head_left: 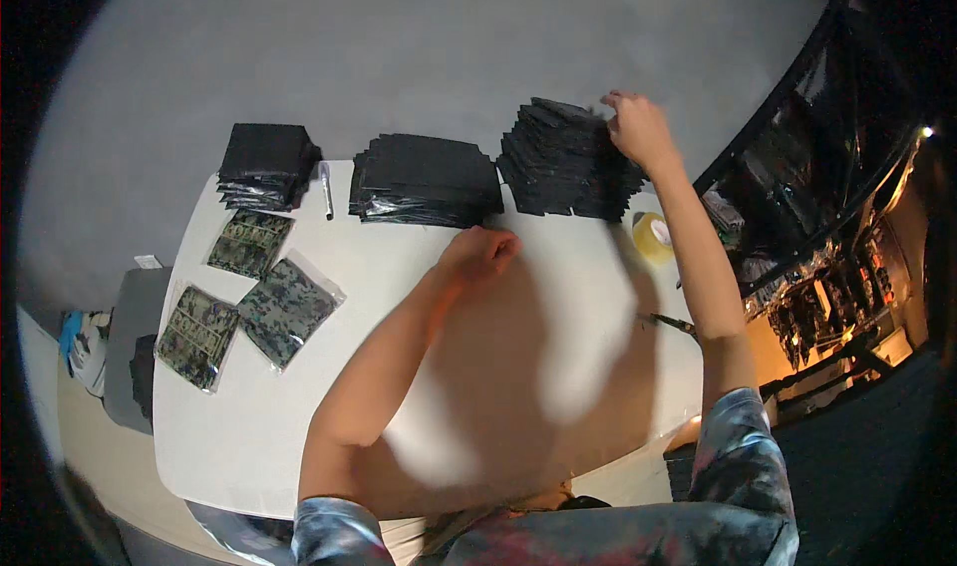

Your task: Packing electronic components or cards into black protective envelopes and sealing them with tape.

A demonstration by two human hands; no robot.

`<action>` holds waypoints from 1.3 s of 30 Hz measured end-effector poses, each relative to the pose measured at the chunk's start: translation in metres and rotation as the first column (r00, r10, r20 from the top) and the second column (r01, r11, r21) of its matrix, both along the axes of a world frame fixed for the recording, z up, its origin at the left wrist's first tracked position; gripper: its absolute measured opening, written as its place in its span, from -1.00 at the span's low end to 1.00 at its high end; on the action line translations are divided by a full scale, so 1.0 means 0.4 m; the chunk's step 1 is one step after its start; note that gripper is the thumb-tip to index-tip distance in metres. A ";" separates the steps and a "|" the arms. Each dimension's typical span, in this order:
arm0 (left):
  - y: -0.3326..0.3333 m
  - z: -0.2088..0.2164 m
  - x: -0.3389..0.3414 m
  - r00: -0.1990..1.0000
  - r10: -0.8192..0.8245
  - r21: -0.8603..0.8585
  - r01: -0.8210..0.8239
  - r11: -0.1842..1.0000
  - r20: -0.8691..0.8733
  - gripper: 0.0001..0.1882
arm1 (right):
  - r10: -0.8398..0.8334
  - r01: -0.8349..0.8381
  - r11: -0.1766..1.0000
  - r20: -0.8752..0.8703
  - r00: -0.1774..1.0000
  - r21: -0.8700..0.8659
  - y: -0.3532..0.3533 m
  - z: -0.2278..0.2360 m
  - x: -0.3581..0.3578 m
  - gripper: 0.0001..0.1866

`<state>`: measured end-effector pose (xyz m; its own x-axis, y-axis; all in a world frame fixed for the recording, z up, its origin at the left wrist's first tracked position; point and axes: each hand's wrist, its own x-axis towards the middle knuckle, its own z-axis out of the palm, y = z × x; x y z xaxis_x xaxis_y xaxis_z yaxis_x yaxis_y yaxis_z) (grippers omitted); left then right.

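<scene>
My right hand (643, 132) reaches to the far right end of a tall stack of flat black packets (568, 162). Its fingers are parted and bent by the stack's upper right edge, and I see nothing held in them. Below the middle stack of black packets (429, 182), my left hand (480, 254) rests with curled fingers, with nothing visible in it. On the left stands a smaller black stack (264, 162), shiny at its front edge. Three clear-wrapped camouflage cloth packs lie before it: one upper (249, 244), one right (289, 312), one lower (199, 337).
A marker pen (326, 191) lies between the left and middle stacks. A roll of yellowish tape (653, 237) sits by my right forearm, with a dark pointed tool (673, 323) nearer me. The white table (249, 436) meets a grey wall; dark sheeting (797, 137) hangs at right.
</scene>
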<state>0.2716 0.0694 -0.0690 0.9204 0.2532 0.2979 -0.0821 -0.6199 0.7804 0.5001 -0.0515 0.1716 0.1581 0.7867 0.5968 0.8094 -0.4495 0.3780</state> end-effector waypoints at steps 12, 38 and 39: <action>0.009 -0.023 0.005 0.994 0.005 0.124 -0.019 0.992 0.112 -0.66 | 0.052 -0.175 0.978 -0.682 0.729 -0.112 0.098 -0.097 0.084 -0.26; -0.017 0.021 -0.005 0.999 0.047 0.140 -0.047 0.989 0.003 -0.73 | -0.336 0.188 0.923 -0.460 0.822 -0.337 0.248 -0.027 0.049 -0.34; -0.016 0.018 -0.006 0.999 0.043 0.174 -0.042 0.984 -0.006 -0.74 | -0.295 0.184 0.939 -0.399 0.868 -0.292 0.241 -0.043 0.028 -0.39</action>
